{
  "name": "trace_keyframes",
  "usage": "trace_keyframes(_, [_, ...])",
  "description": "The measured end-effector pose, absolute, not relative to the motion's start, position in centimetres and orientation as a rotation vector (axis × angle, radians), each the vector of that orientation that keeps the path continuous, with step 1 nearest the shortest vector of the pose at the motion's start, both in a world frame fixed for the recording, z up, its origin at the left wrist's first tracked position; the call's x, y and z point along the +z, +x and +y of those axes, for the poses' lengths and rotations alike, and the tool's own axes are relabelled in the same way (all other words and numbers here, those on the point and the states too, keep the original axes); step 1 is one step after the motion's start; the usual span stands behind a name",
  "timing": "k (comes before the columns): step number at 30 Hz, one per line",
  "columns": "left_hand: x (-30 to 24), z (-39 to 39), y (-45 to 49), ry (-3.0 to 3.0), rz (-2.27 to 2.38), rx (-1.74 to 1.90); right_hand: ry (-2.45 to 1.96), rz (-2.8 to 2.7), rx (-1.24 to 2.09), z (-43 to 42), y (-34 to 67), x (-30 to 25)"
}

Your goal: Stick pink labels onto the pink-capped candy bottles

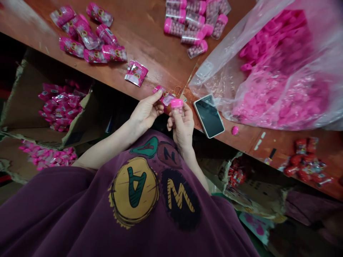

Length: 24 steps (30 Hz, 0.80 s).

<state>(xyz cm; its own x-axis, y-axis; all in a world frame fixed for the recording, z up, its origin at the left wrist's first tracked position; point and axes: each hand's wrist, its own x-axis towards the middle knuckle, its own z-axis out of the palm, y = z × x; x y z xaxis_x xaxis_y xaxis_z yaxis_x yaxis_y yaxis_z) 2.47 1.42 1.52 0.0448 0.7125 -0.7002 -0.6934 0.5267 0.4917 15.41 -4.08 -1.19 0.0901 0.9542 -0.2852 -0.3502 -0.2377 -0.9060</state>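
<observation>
My left hand [148, 109] pinches a shiny pink printed wrapper sleeve [166, 97] between thumb and fingers. Close beside it, my right hand [183, 123] is closed around a small clear jar [177, 104] with a pink lid, held upright. The sleeve and the jar are nearly touching; I cannot tell whether they meet. More flat pink sleeves [136, 73] lie on the table just beyond my left hand. A thin yellow loop [177, 90] rests behind the jar.
Wrapped jars [87, 34] are heaped at the left, unwrapped jars [197, 23] at the back. A plastic bag [281, 71] of pink parts, a phone [209, 116], a pink cap [235, 130] and red packets [305, 164] lie to the right. A carton [16, 85] of pink packets stands below the edge.
</observation>
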Motion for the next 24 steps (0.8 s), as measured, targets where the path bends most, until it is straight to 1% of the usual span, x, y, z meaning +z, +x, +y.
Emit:
trace_keyframes(4, [1.5,1.4,2.6,0.067,1.097,1.061,-1.248,-0.756,1.384,-4.0,15.0,-1.1])
trace_keyframes(10, [1.7,1.2,2.9,0.149,1.121,1.042,-1.264,-0.814,1.411,-4.1,14.6,-1.1])
trace_keyframes(13, [2.0,0.9,3.0,0.199,1.072,1.006,-1.193,-0.781,1.515,-3.8,15.0,-1.0])
trace_keyframes(17, [2.3,0.2,3.3,0.271,1.033,0.956,-1.078,-0.712,1.763,-3.5,15.6,-1.0])
trace_keyframes(19, [2.2,-0.1,3.6,0.342,1.033,0.960,-1.067,-0.729,1.799,-3.4,15.8,-1.2])
trace_keyframes(21, [2.2,-0.3,3.9,0.386,1.048,0.975,-1.137,-0.808,1.704,-3.2,16.0,-1.5])
trace_keyframes(24, [2.1,-0.2,4.0,0.326,1.038,0.974,-1.246,-0.957,1.466,-3.3,16.4,-1.8])
